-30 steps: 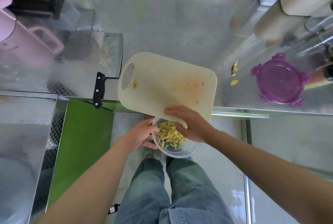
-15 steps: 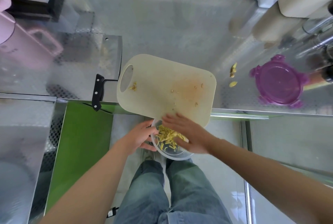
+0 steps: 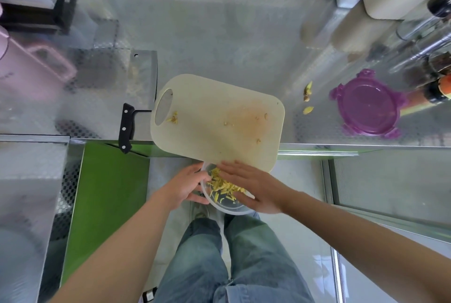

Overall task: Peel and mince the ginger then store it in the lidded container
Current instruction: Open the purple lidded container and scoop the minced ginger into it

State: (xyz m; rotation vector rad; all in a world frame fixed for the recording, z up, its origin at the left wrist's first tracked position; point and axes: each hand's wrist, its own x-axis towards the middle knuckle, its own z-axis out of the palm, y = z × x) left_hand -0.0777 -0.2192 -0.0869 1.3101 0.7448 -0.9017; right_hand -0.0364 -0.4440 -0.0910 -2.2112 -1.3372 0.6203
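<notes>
the left hand [image 3: 188,188] holds the clear container [image 3: 227,207] right under the near edge of the cutting board [image 3: 219,117], fingers curled round its rim, so bits drop in. the right hand [image 3: 253,188] has straight fingers, pushing the minced ginger [image 3: 223,185] down into it, at 6 o'clock. the purple lid [image 3: 368,105] waits at 3 o'clock on the surface [image 3: 231,34].
</notes>
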